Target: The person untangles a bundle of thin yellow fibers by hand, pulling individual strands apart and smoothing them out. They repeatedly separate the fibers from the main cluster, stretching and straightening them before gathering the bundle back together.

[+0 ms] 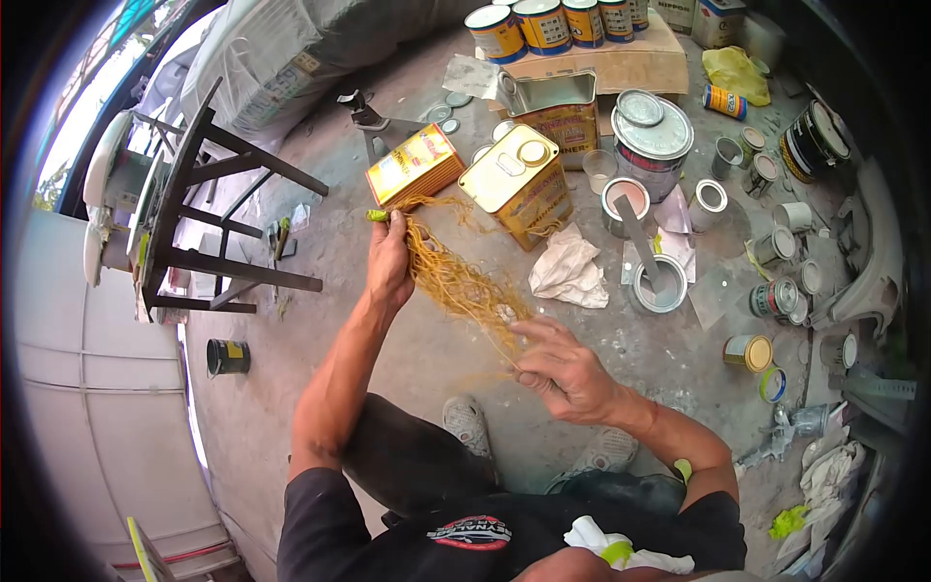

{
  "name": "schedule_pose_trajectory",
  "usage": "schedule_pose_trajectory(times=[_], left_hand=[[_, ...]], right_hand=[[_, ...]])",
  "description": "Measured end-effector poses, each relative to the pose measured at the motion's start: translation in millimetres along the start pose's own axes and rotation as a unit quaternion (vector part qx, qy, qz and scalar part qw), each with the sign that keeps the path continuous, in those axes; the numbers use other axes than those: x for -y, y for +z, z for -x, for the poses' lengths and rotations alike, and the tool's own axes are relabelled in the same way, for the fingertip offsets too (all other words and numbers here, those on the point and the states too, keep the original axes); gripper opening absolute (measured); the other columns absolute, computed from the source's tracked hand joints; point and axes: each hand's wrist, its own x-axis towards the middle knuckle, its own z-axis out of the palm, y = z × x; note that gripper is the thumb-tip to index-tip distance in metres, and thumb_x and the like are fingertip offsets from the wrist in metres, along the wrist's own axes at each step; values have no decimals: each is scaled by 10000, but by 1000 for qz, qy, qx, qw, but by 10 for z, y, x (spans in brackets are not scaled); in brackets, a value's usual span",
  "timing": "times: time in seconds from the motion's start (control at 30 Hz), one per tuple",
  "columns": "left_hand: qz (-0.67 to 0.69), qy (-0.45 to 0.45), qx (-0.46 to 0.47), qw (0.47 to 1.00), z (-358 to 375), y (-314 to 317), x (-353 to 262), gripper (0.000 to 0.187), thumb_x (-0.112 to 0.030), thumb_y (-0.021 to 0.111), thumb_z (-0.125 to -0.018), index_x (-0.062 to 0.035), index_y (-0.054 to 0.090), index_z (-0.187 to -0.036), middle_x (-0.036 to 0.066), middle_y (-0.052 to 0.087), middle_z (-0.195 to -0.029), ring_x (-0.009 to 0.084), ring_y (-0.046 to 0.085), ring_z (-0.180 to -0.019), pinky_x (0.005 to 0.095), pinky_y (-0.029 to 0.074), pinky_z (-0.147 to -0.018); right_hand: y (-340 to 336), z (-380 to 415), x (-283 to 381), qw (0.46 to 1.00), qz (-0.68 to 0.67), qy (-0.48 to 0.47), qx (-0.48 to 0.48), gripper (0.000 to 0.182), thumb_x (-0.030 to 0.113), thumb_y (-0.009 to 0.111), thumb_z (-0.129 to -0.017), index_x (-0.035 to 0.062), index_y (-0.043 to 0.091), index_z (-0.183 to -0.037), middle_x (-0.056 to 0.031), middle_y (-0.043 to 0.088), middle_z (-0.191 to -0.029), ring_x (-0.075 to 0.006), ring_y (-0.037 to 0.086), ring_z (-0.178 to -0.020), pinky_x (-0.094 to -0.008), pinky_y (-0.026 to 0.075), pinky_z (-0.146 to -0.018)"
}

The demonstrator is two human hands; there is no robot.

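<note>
Nearest the camera, white cloth (pixel 630 558) lies at the collar of a dark shirt (pixel 398 545); beyond it, I find the yellow twine (pixel 456 278) held up over the floor (pixel 335 218) between both hands, loose and tangled, its bound upper end green; the left hand (pixel 390 260) is closed firmly around it just below that end; the right hand (pixel 567 373) is at the lower strands, fingers bent and blurred, and I cannot tell whether they pinch any.

Past the twine I record one gold tin (pixel 529 199) standing and a second tin (pixel 415 165) on its side; crumpled paper (pixel 570 272) just beside; a stick (pixel 637 238) reaching from over one pot into another pot (pixel 669 303); a large can (pixel 652 150) behind, lid on top; farther back, blue-and-orange cans (pixel 541 31) on cardboard (pixel 621 66); at left, a dark stand (pixel 223 262).
</note>
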Motion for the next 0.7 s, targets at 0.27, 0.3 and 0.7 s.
schedule_pose_trajectory(times=[0.27,0.3,0.7], left_hand=[[-594,421,-33,684,-101,-577,-148,259,-73,565,-912,-127,520,-1161,193,646,-842,385,626,-707,418,482,-558],[-598,405,-43,690,-166,-691,-104,247,-99,549,-918,-119,516,-1162,198,649,-860,418,619,-742,456,473,-575],[-366,21,249,896,163,-620,-654,215,-207,542,-982,-10,590,-1054,8,612,-848,94,527,-851,275,445,-748]], right_hand=[[-845,-275,95,900,-251,293,205,136,142,650,-849,10,616,-841,-100,621,-748,-239,573,-661,-342,461,-636],[-991,-231,8,931,-242,222,158,143,134,667,-832,5,618,-791,-104,644,-787,-250,609,-711,-346,477,-657],[-926,-296,-37,969,-80,216,86,201,95,710,-804,-9,670,-972,-123,692,-897,-268,669,-852,-347,510,-768]])
